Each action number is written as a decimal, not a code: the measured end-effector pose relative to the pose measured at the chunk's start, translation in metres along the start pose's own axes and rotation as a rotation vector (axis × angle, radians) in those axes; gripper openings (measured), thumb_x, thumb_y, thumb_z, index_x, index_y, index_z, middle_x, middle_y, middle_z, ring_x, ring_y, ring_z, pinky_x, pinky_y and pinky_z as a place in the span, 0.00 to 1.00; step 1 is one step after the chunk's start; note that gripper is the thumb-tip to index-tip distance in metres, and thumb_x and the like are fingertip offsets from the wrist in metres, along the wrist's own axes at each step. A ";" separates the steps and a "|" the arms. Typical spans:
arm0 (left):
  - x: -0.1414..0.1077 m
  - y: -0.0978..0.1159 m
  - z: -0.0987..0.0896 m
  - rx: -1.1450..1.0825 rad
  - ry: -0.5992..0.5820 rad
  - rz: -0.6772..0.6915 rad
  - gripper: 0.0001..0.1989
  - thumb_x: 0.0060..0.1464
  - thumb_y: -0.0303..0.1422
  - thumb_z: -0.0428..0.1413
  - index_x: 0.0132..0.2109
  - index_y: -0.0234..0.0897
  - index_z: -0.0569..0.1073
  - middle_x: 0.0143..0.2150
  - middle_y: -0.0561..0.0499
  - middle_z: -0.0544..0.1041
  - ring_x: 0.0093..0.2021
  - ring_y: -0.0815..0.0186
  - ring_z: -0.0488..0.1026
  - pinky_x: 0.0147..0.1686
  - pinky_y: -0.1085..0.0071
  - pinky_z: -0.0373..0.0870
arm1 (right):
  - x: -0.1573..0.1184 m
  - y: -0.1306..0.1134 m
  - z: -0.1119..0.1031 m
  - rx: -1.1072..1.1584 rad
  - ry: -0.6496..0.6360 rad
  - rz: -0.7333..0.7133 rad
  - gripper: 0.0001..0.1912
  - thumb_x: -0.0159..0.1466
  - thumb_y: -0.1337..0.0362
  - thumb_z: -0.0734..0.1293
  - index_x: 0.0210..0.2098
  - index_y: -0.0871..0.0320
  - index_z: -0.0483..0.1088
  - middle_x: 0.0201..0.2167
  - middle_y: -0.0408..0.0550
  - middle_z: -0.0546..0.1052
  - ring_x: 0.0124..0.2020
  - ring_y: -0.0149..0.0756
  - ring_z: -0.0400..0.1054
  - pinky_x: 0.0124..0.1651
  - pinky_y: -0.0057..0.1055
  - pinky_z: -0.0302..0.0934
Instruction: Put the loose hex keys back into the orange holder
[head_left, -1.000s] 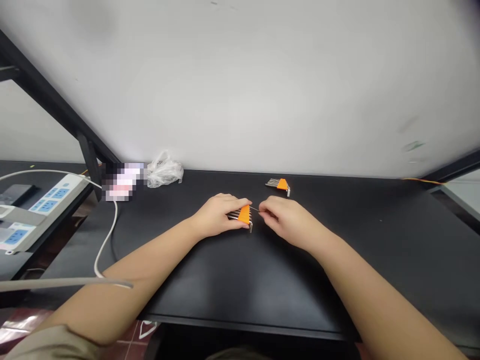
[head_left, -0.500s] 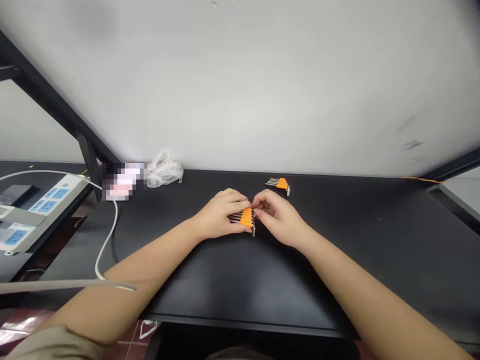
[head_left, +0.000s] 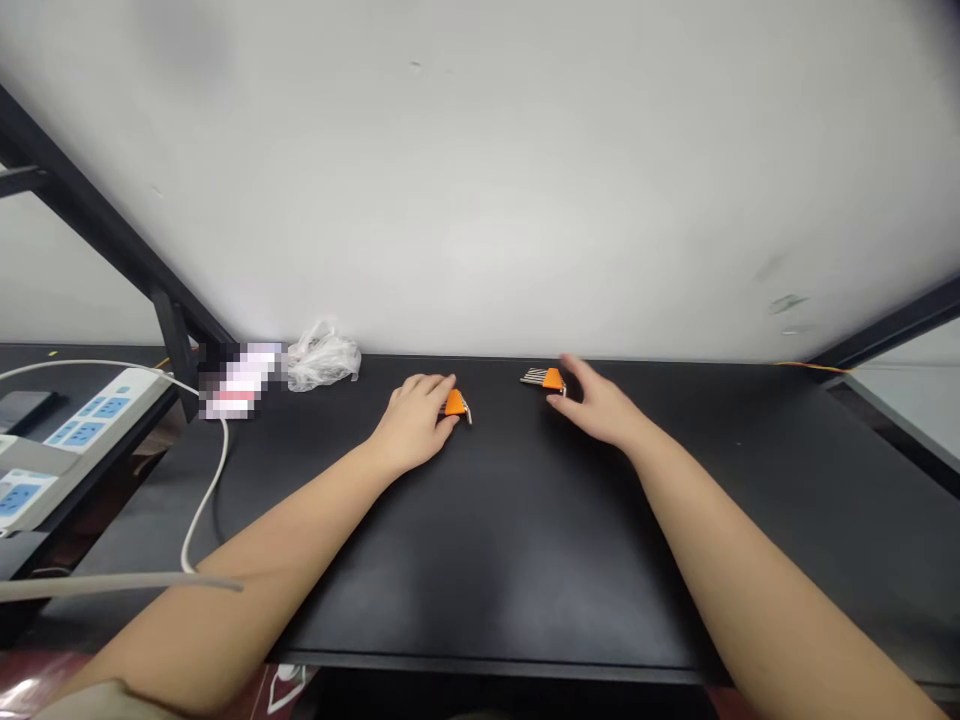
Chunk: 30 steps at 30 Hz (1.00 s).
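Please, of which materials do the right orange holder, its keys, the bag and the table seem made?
Holder: probably plastic, smooth and evenly bright orange.
Keys: most likely metal, silvery and shiny.
Bag: seems thin plastic film, whitish, crumpled, partly see-through.
Table: black, smooth, softly reflecting; painted or laminated, I cannot tell.

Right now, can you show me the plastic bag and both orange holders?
Plastic bag [head_left: 324, 359]: head view, on its crumpled middle.
Left orange holder [head_left: 455, 403]: head view, on its orange body.
Right orange holder [head_left: 553, 379]: head view, on its orange body.
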<state>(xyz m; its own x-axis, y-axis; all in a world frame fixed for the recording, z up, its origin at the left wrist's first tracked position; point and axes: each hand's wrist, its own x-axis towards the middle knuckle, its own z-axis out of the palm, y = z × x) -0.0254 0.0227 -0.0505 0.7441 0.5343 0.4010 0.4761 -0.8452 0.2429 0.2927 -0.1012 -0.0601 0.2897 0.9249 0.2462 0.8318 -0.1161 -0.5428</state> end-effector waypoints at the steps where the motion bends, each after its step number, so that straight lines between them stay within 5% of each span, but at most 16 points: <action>1: 0.000 0.000 -0.001 0.008 0.041 -0.025 0.29 0.62 0.34 0.56 0.68 0.39 0.63 0.66 0.40 0.68 0.67 0.47 0.59 0.62 0.46 0.61 | 0.000 -0.001 0.004 -0.002 -0.023 -0.033 0.38 0.65 0.55 0.68 0.72 0.50 0.54 0.68 0.56 0.64 0.66 0.55 0.62 0.64 0.54 0.59; 5: -0.002 0.013 -0.011 -0.012 0.149 0.035 0.24 0.62 0.32 0.54 0.64 0.39 0.67 0.63 0.41 0.70 0.65 0.49 0.62 0.62 0.48 0.62 | -0.005 -0.023 0.019 0.008 -0.006 -0.150 0.33 0.64 0.63 0.67 0.68 0.52 0.59 0.60 0.56 0.71 0.61 0.51 0.65 0.63 0.54 0.60; 10: -0.007 0.033 -0.017 -0.084 0.003 0.214 0.17 0.61 0.35 0.57 0.56 0.40 0.72 0.52 0.44 0.76 0.53 0.54 0.71 0.57 0.53 0.67 | -0.026 -0.067 0.031 0.218 -0.157 -0.343 0.31 0.60 0.69 0.68 0.63 0.51 0.62 0.56 0.54 0.69 0.53 0.44 0.68 0.56 0.46 0.67; 14: -0.008 0.038 -0.012 -0.149 -0.126 0.237 0.29 0.53 0.40 0.66 0.60 0.41 0.69 0.54 0.43 0.75 0.55 0.51 0.71 0.56 0.53 0.68 | -0.039 -0.089 0.038 0.433 -0.316 -0.305 0.33 0.59 0.69 0.70 0.62 0.50 0.61 0.54 0.51 0.70 0.44 0.38 0.70 0.49 0.41 0.70; 21: -0.008 0.035 -0.005 -0.302 -0.129 0.200 0.26 0.56 0.43 0.65 0.58 0.41 0.71 0.53 0.44 0.77 0.53 0.56 0.74 0.53 0.59 0.71 | -0.041 -0.094 0.036 0.858 -0.513 -0.186 0.30 0.62 0.64 0.71 0.62 0.50 0.61 0.60 0.52 0.70 0.52 0.39 0.71 0.53 0.40 0.69; 30: -0.009 0.050 -0.011 -0.431 -0.083 0.149 0.19 0.58 0.38 0.63 0.55 0.41 0.74 0.46 0.48 0.79 0.44 0.60 0.75 0.46 0.63 0.72 | -0.040 -0.107 0.056 0.923 -0.174 0.071 0.14 0.69 0.52 0.62 0.50 0.51 0.67 0.33 0.43 0.73 0.26 0.32 0.66 0.29 0.31 0.65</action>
<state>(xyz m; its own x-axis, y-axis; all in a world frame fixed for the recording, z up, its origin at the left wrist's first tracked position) -0.0136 -0.0245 -0.0320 0.8327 0.3913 0.3918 0.1362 -0.8305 0.5401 0.1654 -0.1057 -0.0566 0.1883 0.9765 0.1047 0.0894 0.0891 -0.9920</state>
